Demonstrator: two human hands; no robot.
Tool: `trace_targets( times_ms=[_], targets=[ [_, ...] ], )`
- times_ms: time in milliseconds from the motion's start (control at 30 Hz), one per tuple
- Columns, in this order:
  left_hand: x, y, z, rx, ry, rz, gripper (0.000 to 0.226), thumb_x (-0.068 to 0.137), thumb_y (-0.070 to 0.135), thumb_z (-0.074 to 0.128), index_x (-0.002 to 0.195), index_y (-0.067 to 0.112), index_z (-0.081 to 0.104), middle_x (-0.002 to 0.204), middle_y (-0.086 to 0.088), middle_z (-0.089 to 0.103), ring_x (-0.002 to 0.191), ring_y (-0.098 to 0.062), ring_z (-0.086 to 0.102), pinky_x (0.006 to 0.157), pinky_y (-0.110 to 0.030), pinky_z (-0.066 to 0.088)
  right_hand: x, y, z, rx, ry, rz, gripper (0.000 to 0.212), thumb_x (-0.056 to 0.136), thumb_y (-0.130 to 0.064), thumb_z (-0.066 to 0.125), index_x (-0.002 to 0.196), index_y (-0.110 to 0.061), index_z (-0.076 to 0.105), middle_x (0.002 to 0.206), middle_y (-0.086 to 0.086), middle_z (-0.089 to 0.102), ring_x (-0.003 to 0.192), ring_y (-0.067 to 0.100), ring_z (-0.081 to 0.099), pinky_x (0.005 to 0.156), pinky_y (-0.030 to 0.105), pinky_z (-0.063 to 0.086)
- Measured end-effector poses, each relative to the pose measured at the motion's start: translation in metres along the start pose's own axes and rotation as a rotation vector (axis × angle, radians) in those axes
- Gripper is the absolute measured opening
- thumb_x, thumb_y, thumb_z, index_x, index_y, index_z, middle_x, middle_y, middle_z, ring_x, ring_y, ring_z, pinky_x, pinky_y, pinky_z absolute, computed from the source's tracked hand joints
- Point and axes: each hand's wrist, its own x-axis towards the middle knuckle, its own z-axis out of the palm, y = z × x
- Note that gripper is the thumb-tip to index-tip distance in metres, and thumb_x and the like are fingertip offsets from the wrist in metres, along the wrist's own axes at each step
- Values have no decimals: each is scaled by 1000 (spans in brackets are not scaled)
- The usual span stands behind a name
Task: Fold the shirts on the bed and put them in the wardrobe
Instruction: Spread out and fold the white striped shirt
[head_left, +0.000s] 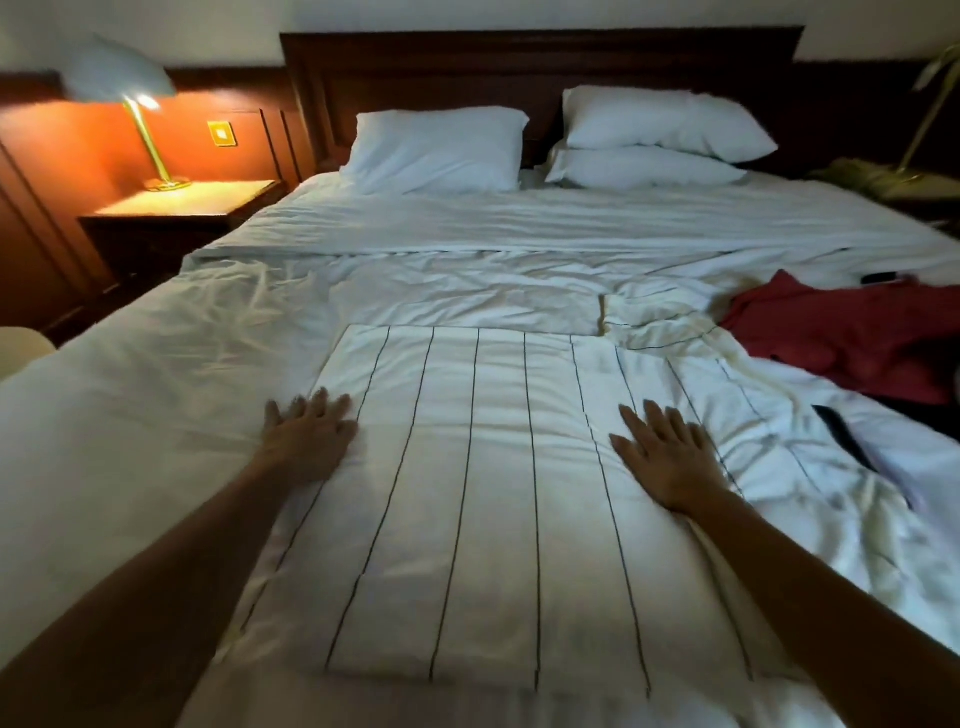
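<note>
The white pinstriped shirt (467, 493) lay nearest me, spread flat on the bed (130, 441). My left hand (306, 441) rested on the shirt's left edge with fingers straight, gripping nothing. My right hand (670, 462) lay flat and open-fingered on its right part, holding nothing either.

I judged I was smoothing the cloth partway through the first fold. The shirt's left side ran in a neat straight edge, while its right side and sleeve (660, 322) lay rumpled. The next move, I reckoned, called for pinching that loose side, bringing it over along a stripe, then folding the length.

Just beyond the shirt's right side a red shirt (841, 338) lay heaped, unfolded. Far beyond the shirt stood the pillows (436, 148), and off to its far left a lit lamp (130, 98). No wardrobe showed.
</note>
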Motion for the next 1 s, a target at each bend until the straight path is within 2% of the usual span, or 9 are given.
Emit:
trace_targets(
  times_ms=[100,233,333,433,633,700,833,900,1000],
  targets=[
    [-45,48,-18,-125,192,180,51,99,42,24,144,34,48,160,-8,32,149,-41,19,114,-69,13,-35,8,-3,58,-24,27,93,73,-77,-5,156,-39,13,166,1,11,152,25,11,120,43,7],
    [-112,110,-17,-356,-39,382,105,66,98,-3,156,47,16,167,14,-1,155,-14,-4,123,-44,0,-67,15,-10,66,-1,3,66,97,-65,26,155,-36,18,163,2,16,150,26,15,119,45,12],
    [-140,91,-3,-289,-38,316,113,53,101,-17,154,54,7,166,17,-5,155,-13,-5,124,-41,-2,-99,27,-14,29,-14,-26,71,93,-72,19,154,-34,21,160,4,20,147,28,20,118,46,19],
    [-155,61,-5,-228,-95,202,89,75,93,2,155,53,5,167,13,-9,155,-19,-8,124,-45,-2,-130,43,-20,-27,39,-15,109,66,-89,-17,152,-37,24,155,2,27,143,26,28,115,45,24],
    [-177,59,-28,-172,-204,-58,74,89,82,17,155,48,11,168,0,-2,153,-39,-1,118,-63,0,-176,53,-22,-21,44,20,103,67,-80,-12,151,-33,27,155,8,30,142,31,28,116,45,21],
    [-189,89,-41,-90,-104,70,64,92,78,23,148,47,14,164,-2,11,150,-38,7,118,-64,6,-188,49,-25,26,39,22,101,68,-77,-12,150,-32,28,156,11,29,142,34,28,116,46,19],
    [-223,155,-53,-386,-173,491,103,64,100,12,155,51,8,167,17,-5,152,-11,-15,121,-38,-6,-218,34,-36,99,-71,-176,116,59,-92,-23,154,-40,18,161,7,17,148,33,11,118,49,8],
    [-238,178,-42,-316,-180,659,92,73,93,17,154,54,3,164,23,-13,149,-6,-22,121,-35,-11,-234,26,-37,130,-155,-262,107,63,-95,-7,156,-43,4,166,2,-1,152,27,-9,121,48,-4],
    [-244,176,-29,-212,-136,725,74,93,73,32,153,54,-7,161,26,-21,149,-7,-24,122,-35,-12,-248,24,-36,15,-148,-340,99,76,-89,21,157,-36,0,166,6,-3,152,30,-7,122,50,-1]
  ],
)
